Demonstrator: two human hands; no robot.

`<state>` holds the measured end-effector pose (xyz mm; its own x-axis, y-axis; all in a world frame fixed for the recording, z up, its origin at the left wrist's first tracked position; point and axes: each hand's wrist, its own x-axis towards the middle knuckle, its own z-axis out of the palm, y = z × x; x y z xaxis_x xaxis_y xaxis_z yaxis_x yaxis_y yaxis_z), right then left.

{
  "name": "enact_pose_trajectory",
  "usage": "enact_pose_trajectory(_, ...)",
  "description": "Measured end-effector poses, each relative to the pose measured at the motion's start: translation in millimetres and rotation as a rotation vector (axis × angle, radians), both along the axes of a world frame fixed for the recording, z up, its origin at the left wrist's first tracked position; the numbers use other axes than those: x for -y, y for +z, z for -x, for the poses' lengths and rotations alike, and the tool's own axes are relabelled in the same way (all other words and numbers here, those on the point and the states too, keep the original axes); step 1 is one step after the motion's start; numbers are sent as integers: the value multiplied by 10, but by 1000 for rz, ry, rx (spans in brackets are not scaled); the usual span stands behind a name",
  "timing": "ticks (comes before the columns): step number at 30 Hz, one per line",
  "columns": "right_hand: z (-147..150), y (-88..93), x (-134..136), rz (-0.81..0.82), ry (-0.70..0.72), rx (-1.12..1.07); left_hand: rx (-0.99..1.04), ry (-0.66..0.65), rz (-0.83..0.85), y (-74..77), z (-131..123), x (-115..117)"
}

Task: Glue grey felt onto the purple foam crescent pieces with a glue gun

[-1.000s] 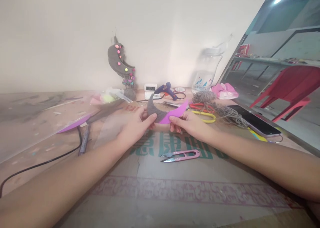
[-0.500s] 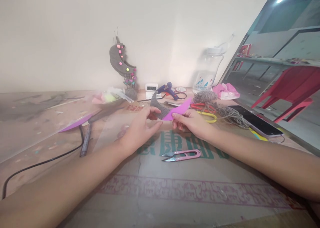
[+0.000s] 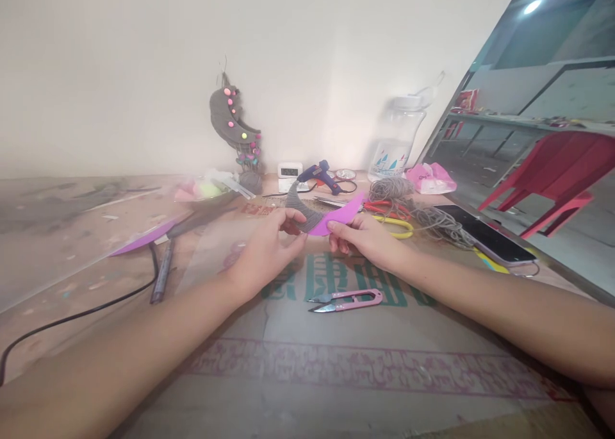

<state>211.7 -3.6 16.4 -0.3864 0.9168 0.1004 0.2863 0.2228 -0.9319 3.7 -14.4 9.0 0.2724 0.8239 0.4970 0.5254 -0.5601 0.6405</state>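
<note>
Between my hands is a purple crescent cutout (image 3: 346, 216), its left half wrapped in grey yarn (image 3: 301, 207). My right hand (image 3: 368, 239) pinches the bare purple part, thumb in front. The fingertips of my left hand (image 3: 271, 243) close at the lower left edge of the wrapped part; whether they also pinch a yarn strand is too small to tell. Below my hands, pink thread snips (image 3: 360, 299) lie on the printed cardboard sheet (image 3: 269, 400), blades pointing left.
Behind the crescent sit a blue glue gun (image 3: 321, 175), a small digital clock (image 3: 290, 170) and scissors (image 3: 394, 227). Grey yarn (image 3: 391, 189), a phone (image 3: 485, 234) and a clear bottle (image 3: 396, 138) stand rightward. A decorated grey moon (image 3: 230, 122) hangs behind; a marker (image 3: 162, 271) lies left.
The view has shifted slightly, so most things appear a little left and lower. Both hands keep nearly the same hold on the crescent.
</note>
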Motion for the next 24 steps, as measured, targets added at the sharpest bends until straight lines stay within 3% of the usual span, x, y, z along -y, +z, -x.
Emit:
enact_pose_trajectory(9, 1, 19, 11, -4, -13, 10, 28, -35, 61, 37, -6, 57)
enact_pose_trajectory(15, 18, 43, 39, -1, -26, 46, 364, -80, 238, -1, -2, -56)
enact_pose_trajectory(18, 23, 54, 51, -3, -9, 59, 315, -65, 408, -7, 36, -119)
enact_pose_trajectory(21, 17, 30, 37, -31, 20, 94, 262, -63, 409, -2, 80, -126)
enact_pose_trajectory(24, 0, -28, -9, -139, -52, 104, 349, -55, 404, -10, 95, -121)
